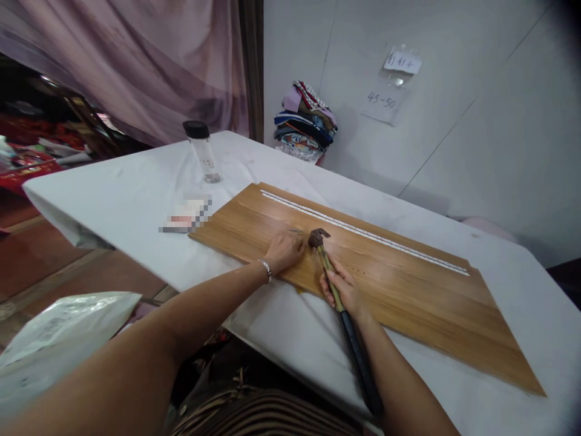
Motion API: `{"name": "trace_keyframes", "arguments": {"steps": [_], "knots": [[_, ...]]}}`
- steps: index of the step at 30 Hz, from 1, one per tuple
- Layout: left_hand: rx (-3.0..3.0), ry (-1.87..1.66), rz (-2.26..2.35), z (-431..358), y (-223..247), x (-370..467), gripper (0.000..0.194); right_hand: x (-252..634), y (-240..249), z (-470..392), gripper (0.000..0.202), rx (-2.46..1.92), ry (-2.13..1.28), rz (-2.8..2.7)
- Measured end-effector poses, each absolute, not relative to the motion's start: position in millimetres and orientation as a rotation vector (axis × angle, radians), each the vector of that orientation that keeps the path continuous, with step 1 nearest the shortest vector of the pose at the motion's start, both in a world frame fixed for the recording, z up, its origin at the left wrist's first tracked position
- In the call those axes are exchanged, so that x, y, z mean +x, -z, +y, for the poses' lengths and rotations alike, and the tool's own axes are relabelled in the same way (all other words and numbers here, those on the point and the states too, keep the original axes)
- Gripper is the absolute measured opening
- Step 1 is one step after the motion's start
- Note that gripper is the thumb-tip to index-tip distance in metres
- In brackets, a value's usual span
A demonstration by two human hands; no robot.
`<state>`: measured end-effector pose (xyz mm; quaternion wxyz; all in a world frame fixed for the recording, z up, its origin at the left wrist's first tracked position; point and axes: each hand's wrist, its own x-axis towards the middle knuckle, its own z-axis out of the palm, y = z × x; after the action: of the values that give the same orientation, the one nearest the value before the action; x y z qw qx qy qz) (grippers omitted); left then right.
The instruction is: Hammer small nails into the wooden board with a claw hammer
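Note:
My right hand [342, 286] is wrapped round the upper handle of a claw hammer [350, 333], whose rusty head is just above the wooden board. The hammer's long black grip runs back beneath my forearm. Just left of the head, my left hand [285, 249] rests on the board [408, 290] with its fingers curled together; what they hold, if anything, is hidden. Thin, nail-like pieces [296, 230] lie by its fingertips. Several small dark marks [356, 270] form a short row to the right of my right hand; I cannot tell whether they are nails or holes.
Two white measuring strips [363, 231] run along the board's far side. A lidded clear bottle [203, 154] and a blurred-out box-like item [187, 215] stand on the white-covered table [113, 194] to the left. Folded clothes [306, 121] are stacked by the wall.

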<state>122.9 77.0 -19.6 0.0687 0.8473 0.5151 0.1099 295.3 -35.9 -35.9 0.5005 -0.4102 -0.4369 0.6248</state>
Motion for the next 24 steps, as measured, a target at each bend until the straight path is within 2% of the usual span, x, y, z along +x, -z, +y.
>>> {"name": "trace_keyframes", "arguments": {"steps": [24], "knots": [[2.566, -0.338, 1.536, 77.4, 20.1, 122.2, 0.041, 294.5, 35.1, -37.3, 0.079, -1.016, -1.496, -1.041]]}}
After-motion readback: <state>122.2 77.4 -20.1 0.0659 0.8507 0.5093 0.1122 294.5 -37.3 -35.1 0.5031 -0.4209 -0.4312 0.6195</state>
